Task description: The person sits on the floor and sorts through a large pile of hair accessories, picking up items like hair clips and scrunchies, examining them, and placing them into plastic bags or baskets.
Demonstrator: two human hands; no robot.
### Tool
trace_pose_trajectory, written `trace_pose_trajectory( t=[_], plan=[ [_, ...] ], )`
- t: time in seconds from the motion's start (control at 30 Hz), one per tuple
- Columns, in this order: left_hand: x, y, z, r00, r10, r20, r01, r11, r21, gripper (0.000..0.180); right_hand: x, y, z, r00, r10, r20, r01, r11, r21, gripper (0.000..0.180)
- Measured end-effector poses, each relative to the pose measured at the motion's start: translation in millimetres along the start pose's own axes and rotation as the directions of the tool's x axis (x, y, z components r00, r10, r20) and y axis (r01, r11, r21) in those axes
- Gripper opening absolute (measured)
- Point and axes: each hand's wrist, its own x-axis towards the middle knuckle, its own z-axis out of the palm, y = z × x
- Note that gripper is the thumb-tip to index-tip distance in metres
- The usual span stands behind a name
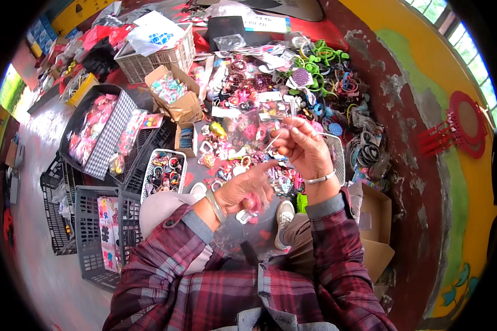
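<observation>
Currently the right hand (303,149) is raised above the pile of hair accessories, thumb and fingers pinched shut on the top edge of a clear plastic packet (262,124). Packet hangs in the air between the hand and the spread of goods, contents look pink and red but too blurred to tell more.

Left hand (243,190) sits lower and nearer the body, fingers curled closed around a small pink item (252,203); index finger points up toward the packet. Cannot tell what the pink item is. Hands are near each other, not touching.

Wear: silver bracelet (321,178) on the right wrist, bangle (215,205) on the left, plaid sleeves on both arms.

Surroundings:
- Cardboard box (176,94) of pastel clips, up and left of the hands.
- White basket (163,171) of hair ties, just left of the left hand.
- Grey crate (102,237) with printed cards, lower left on the floor.
- Black tray (102,132) of pink bows with a checked cloth over part of it, further left.
- Green headbands (323,58), top centre-right, beside dark hair ties.
- White mesh basket (154,58), top left, with a bag on it.
- Open brown carton (375,220), right of the person's knee.
- Red round ornament (464,124) on the yellow wall, far right.

Person is seated on the floor, white shoe (284,215) visible below the right wrist.
</observation>
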Motion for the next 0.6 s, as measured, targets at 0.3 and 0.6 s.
trace_pose_trajectory(
  t=[0.3, 0.6],
  plan=[
    [7.3, 24.0, -11.4, 0.880, 0.334, -0.338, -0.379, 0.923, -0.075, 0.050, -8.0, 18.4, -23.5, 0.971, 0.161, -0.179, -0.192, 0.966, -0.173, 0.022],
    [16.8, 17.1, -5.5, 0.937, 0.269, -0.224, -0.257, 0.963, 0.082, 0.048, -15.0, -12.9, -35.4, 0.943, 0.082, -0.322, -0.216, 0.887, -0.407, 0.014]
  ],
)
